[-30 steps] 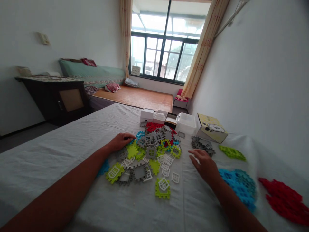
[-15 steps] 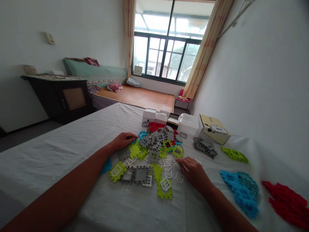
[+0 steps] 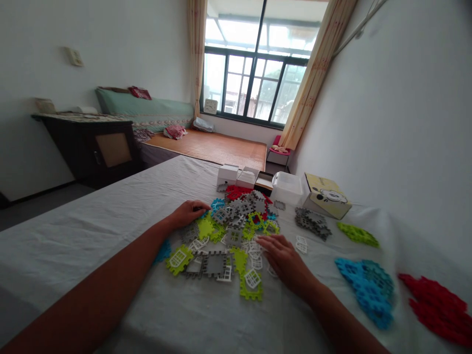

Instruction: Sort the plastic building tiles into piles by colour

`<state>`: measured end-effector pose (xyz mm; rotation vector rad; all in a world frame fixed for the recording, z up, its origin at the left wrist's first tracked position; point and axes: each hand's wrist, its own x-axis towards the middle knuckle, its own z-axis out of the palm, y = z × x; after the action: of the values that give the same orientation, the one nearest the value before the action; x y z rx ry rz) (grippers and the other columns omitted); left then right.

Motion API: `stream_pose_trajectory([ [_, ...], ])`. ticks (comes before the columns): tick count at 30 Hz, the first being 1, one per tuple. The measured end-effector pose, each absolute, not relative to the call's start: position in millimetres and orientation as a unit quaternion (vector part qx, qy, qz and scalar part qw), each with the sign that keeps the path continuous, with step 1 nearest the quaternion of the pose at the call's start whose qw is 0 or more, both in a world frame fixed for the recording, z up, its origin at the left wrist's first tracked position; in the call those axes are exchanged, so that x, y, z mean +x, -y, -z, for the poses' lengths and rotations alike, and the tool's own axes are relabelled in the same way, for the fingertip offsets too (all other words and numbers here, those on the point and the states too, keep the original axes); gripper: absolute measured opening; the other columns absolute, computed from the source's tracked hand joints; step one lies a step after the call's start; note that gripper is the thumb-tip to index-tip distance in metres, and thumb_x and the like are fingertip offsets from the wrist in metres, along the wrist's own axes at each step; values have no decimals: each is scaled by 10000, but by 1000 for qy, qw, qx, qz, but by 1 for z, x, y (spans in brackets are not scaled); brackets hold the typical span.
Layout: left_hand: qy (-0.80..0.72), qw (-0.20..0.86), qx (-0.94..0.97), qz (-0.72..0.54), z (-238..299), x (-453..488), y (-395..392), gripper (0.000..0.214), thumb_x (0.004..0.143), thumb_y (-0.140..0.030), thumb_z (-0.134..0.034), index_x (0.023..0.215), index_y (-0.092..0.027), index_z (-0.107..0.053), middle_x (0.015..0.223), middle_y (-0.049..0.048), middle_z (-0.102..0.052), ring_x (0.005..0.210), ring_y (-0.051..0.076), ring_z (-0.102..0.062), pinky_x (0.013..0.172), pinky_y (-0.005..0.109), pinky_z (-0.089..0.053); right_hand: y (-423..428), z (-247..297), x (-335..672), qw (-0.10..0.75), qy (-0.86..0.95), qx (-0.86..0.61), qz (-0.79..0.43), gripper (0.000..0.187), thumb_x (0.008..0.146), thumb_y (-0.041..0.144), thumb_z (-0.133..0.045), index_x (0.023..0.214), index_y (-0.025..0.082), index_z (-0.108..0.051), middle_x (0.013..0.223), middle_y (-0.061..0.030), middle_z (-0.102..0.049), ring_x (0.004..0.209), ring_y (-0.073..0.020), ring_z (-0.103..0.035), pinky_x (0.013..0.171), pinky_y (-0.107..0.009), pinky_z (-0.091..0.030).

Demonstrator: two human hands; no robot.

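— Hands first. Left one, how?
— Left hand [image 3: 191, 212]: at the left edge of a mixed heap [image 3: 236, 212], fingers loosely curled inward, close by a lime plate [image 3: 204, 227]. Holding anything? Cannot tell; too dark under the fingers.
— And right?
— Right hand [image 3: 285, 258]: on the other side, palm down, fingers mostly straight and slightly parted, tips at the white window frames [image 3: 254, 250] on the heap's right. Touching or just above, pinching one or not: cannot tell.
— Now from big to small.
— Biggest nearby, a table [image 3: 165, 314] under wrinkled white cloth. Next, in the middle of it, that same heap (grey, red, blue and lime, all jumbled together, with white bits near the front).
— Off to the right?
— Red pile [image 3: 435, 305], farthest over. Blue pile [image 3: 365, 290], between red pile and right forearm. Behind those, a yellow box [image 3: 326, 194]; just in front of it, a grey pile [image 3: 312, 223]; to its left, a clear plastic tub [image 3: 287, 189]; right of the grey, a slim lime pile [image 3: 357, 234].
— Smallest?
— Loose white frame [image 3: 301, 244], flat on the cloth between right hand and grey pile. Another, on a lime square [image 3: 250, 294] at the heap's near edge.
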<state>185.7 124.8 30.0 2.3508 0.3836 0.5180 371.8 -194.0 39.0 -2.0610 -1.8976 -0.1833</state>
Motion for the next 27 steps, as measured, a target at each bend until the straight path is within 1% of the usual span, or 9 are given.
stream_pose_trajectory([
  [2,-149,345,905,-198,-31,186,-124,349,759,-392,-478,964,-183,-668,956,21,-680,864,180,-607,800,259,-453,188,-38,360,155,697,-699,41,365,882,266,-391,1241,299,-450,1247,5,-526,1130,-190,-426,939,-363,-377],
  [3,-149,345,906,-197,-31,185,-124,348,759,-392,-478,964,-184,-668,960,20,-680,867,179,-605,806,260,-451,186,-38,358,156,703,-693,36,345,882,267,-397,1217,292,-475,1229,7,-541,1104,-185,-447,936,-350,-380],
  [7,-149,345,906,-195,-32,185,-124,345,758,-393,-480,967,-193,-668,965,18,-678,876,178,-601,801,256,-452,189,-39,358,173,709,-683,23,244,881,298,-418,1060,275,-582,1080,16,-629,945,-155,-538,857,-277,-417],
  [11,-156,349,904,-193,-32,186,-125,351,752,-402,-487,970,-194,-668,955,17,-681,865,180,-603,795,260,-455,195,-42,366,180,670,-715,84,247,894,280,-392,1020,269,-603,973,-4,-669,877,-160,-572,782,-292,-410],
  [14,-162,358,900,-190,-31,186,-124,361,742,-422,-493,964,-197,-668,955,15,-682,869,184,-601,820,275,-452,202,-41,388,198,575,-778,154,261,890,268,-377,1012,231,-605,943,-38,-666,875,-168,-577,782,-296,-403],
  [16,-161,361,899,-190,-32,186,-124,364,740,-426,-492,962,-197,-668,958,16,-681,876,185,-598,834,281,-448,209,-39,408,200,516,-815,174,257,874,273,-389,995,216,-607,935,-49,-660,873,-178,-576,779,-298,-412],
  [20,-157,359,900,-190,-33,186,-122,358,743,-414,-489,960,-193,-670,960,18,-680,866,182,-598,825,276,-450,220,-36,430,168,504,-831,163,225,841,283,-438,949,229,-628,958,-48,-643,917,-204,-547,802,-330,-424],
  [23,-151,356,902,-192,-32,186,-123,354,750,-403,-486,964,-191,-670,966,20,-678,860,178,-599,815,268,-450,214,-38,415,182,554,-800,139,235,853,293,-433,988,252,-621,999,-44,-623,960,-193,-522,845,-331,-415],
  [27,-156,355,902,-189,-31,186,-124,361,743,-416,-487,967,-200,-670,956,16,-680,856,181,-599,795,264,-456,198,-40,382,179,612,-767,73,238,844,352,-464,1009,268,-613,973,-35,-625,937,-189,-532,819,-306,-434],
])
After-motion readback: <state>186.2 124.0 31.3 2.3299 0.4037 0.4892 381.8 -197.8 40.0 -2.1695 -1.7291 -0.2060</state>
